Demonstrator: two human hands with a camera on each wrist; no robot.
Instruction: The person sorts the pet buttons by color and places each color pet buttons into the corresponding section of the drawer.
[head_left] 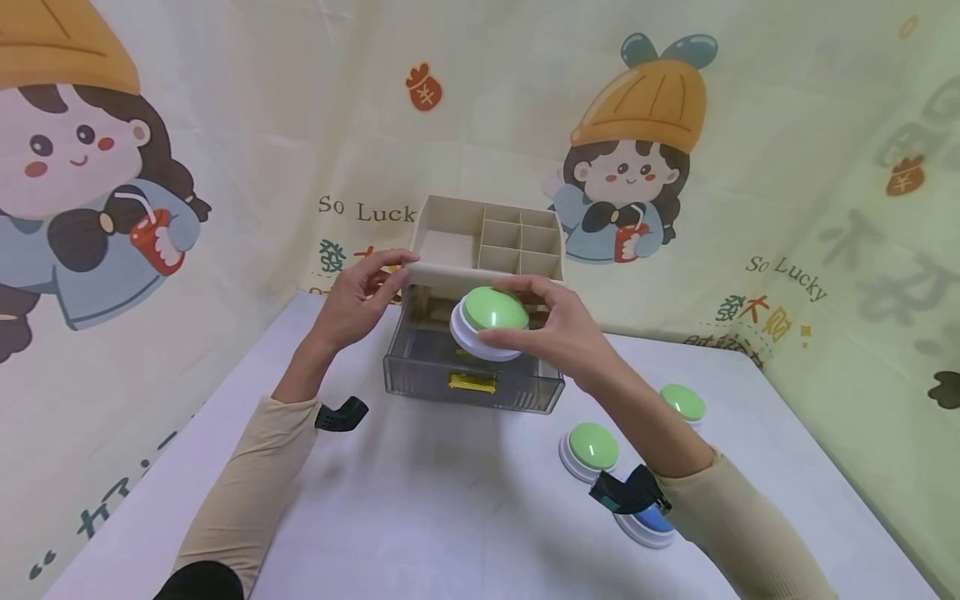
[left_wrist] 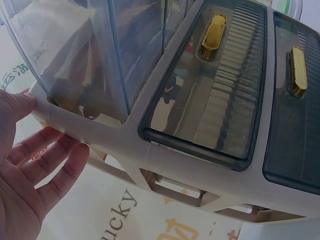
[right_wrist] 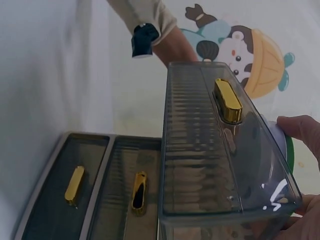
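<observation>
Two hands were at work around a cream plastic drawer organizer (head_left: 457,276) in the middle of the frame, its top divided into open compartments. The right hand (head_left: 558,329) gripped a round white push button with a domed light-green top (head_left: 495,310), the fingers parted only by the button's width, thumb on its near side. That button was held, tilted, over a pulled-out smoky transparent plastic drawer (head_left: 420,382) with a shiny gold handle (head_left: 472,382); whether it touched the drawer could not be told. The left hand (head_left: 358,296), left of centre, pinched the organizer's upper left edge, its thumb and fingers on either side of the frame with a small gap between them. Two closed smoky drawers with gold handles showed in the left wrist view. On the white surface (head_left: 420,517), toward the lower right of the frame, were a second green-topped white button (head_left: 592,447), a third green-topped button (head_left: 682,402) partly behind the right forearm, and a blue-topped white button (head_left: 648,527) partly covered by a black wrist device (head_left: 630,490). Behind everything hung a cream cloth printed with cartoon figures (head_left: 480,150).
</observation>
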